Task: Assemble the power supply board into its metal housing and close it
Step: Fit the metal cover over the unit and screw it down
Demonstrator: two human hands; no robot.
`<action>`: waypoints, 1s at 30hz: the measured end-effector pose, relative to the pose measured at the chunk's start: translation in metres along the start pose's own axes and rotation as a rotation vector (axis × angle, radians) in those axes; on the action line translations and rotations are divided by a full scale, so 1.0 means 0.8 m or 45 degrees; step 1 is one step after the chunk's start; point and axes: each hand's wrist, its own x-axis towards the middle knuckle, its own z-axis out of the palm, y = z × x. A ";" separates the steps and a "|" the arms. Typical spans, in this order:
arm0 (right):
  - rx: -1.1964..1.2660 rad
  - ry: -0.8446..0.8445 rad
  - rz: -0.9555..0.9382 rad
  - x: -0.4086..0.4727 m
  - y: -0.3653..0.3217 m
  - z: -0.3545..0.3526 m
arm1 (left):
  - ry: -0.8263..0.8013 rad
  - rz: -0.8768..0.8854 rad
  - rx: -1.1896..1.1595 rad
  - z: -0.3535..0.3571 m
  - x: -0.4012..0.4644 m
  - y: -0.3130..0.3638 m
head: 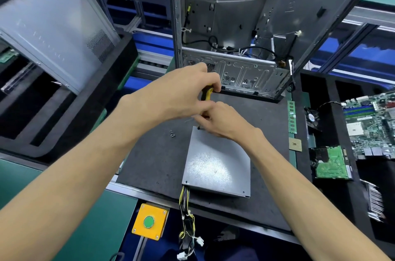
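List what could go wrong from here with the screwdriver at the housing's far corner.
The screwdriver, held by the left hand and steadied by the right hand, could slip off the corner of the housing. The loose screws beside it could roll away. The cable bundle hanging over the edge could snag.

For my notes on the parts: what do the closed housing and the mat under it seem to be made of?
The housing looks like sheet metal with a dull grey finish: flat panels, crisp folded edges, a soft mottled glare on the top. The mat looks like dark foam or rubber, matte, speckled, no glare; I cannot tell which.
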 end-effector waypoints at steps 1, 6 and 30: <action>-0.024 -0.002 -0.006 0.001 -0.001 0.000 | 0.025 -0.011 0.012 0.001 0.001 0.002; 0.060 0.026 0.003 -0.004 0.000 -0.002 | -0.098 0.048 -0.046 -0.003 0.000 0.004; 0.030 -0.002 -0.016 -0.013 0.004 -0.009 | 0.122 0.013 -0.330 0.012 -0.007 0.000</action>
